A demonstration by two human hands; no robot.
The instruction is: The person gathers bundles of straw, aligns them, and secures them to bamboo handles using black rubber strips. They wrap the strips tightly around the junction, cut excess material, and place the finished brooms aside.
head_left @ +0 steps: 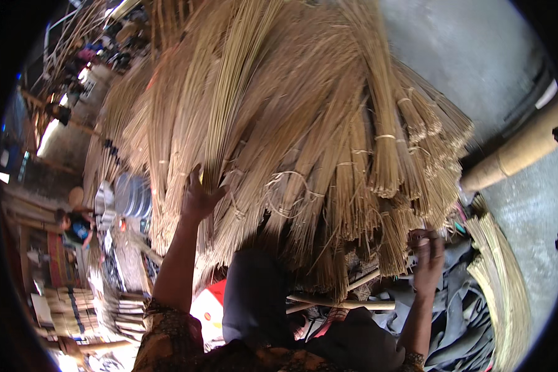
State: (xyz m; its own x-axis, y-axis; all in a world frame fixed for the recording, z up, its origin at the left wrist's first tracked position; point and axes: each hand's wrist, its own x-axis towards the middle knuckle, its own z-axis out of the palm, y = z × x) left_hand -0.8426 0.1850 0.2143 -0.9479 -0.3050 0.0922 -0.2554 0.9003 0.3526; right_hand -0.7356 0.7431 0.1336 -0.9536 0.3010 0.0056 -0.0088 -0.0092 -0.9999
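A large pile of tan, thin stick bundles (297, 105), like broom bristles, spreads out before me, many bound with light ties. On its left side lies a greener bundle of sticks (226, 111), its lower end by my left hand (199, 199). Thumb and forefinger of that hand are spread in a V against this end, so the hand looks open. My right hand (426, 255) hovers near the pile's lower right edge, fingers loosely bent and apart, with nothing visible in it. A loose fibre loop (286, 193) rests on the bundles between my hands.
Dark grey sheet material (459, 310) lies crumpled at the lower right, beside a pale bundle (505, 291). A thick bamboo pole (514, 149) stands to the right. Near my knees are a red and white item (209, 308) and bamboo sticks (347, 304). Another person (77, 229) sits at far left.
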